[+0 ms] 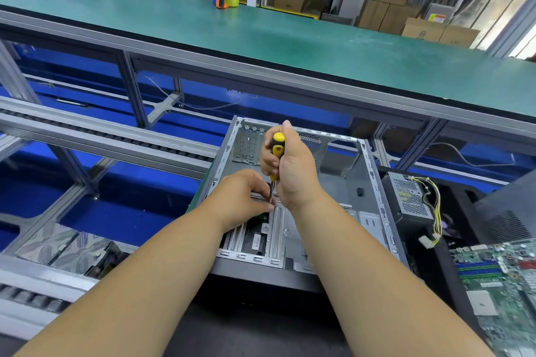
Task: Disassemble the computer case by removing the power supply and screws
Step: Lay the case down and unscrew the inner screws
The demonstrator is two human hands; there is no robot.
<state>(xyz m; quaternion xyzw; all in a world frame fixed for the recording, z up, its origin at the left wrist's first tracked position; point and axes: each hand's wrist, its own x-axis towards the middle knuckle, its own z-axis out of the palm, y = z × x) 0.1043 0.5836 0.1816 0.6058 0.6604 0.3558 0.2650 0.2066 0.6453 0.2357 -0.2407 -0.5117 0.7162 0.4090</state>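
Nearest the camera, both forearms reach forward over the dark desk [261,333] into the open computer case [374,182], which lies on its side. Inside it, the left hand [242,197] sits low, its fingers [265,206] pinched together at the tip of the screwdriver [277,151], steadying it or the screw beneath; the screw itself is hidden. Just above, the right hand [293,165] has its fingers curled tight round the yellow-and-black handle. The tool's long axis stands nearly upright, its tip pointing down to the metal bracket near the case's front, so the coming turn works straight below the right fist. Off to the right, the power supply [412,200] already stands outside the case beside a motherboard [504,284]. Beyond runs a green bench [261,32].
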